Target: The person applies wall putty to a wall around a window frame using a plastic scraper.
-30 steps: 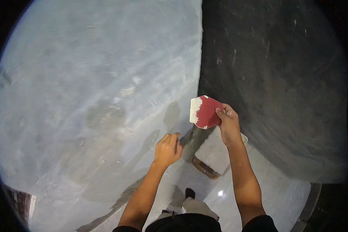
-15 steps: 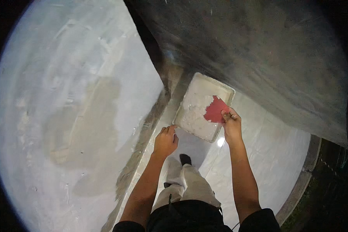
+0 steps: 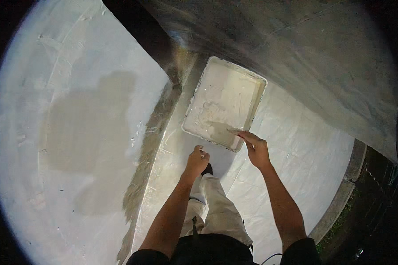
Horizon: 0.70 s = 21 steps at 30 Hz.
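A rectangular white tray [image 3: 225, 104] lies on the pale sheet [image 3: 296, 150] covering the floor, close beside the foot of the light wall [image 3: 75, 110]. Its long axis runs from the person's near side away toward the far dark wall [image 3: 296, 48], leaning slightly to the right; a thick white paste fills its bed. The right hand [image 3: 255, 148] reaches over the tray's near right corner, fingers closed on a thin flat tool [image 3: 234, 130] seen nearly edge-on, its tip pointing left into the paste. The left hand [image 3: 197, 160] hangs loosely curled, holding nothing, just short of the tray's near edge and above the person's pale trouser leg [image 3: 216, 207].
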Tool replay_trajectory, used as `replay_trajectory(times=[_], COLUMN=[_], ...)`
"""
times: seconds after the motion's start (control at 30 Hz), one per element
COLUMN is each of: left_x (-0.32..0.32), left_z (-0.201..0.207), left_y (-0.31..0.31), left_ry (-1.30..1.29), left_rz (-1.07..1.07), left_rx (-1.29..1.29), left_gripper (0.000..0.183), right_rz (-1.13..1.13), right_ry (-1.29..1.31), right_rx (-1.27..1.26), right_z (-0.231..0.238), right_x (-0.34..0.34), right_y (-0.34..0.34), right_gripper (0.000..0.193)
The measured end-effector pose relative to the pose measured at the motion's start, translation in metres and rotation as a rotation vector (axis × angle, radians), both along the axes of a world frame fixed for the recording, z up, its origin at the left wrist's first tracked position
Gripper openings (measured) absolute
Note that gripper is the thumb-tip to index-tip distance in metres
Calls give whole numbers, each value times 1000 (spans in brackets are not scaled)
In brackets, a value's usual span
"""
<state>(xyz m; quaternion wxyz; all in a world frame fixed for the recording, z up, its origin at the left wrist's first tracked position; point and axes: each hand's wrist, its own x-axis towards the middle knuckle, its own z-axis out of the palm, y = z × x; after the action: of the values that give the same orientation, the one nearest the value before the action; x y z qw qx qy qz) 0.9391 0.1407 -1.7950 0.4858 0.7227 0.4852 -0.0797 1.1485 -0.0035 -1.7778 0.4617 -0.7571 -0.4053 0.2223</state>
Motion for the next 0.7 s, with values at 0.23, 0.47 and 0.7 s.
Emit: replay_trajectory(times=[0.23, 0.47, 0.7], left_x=[7, 30, 42], left_z=[-77, -66, -55], left_y=[-10, -30, -29], left_ry=[109, -172, -391], left_rz=[-315, 634, 712], left_rx=[20, -845, -896], left_gripper=[59, 71, 70], right_rz=[422, 563, 655], right_ry=[-652, -756, -883], right_rx=[-183, -201, -235], right_z=[-35, -58, -66], right_x=[28, 52, 52], right_y=[-38, -56, -65], right_gripper=[41, 49, 49])
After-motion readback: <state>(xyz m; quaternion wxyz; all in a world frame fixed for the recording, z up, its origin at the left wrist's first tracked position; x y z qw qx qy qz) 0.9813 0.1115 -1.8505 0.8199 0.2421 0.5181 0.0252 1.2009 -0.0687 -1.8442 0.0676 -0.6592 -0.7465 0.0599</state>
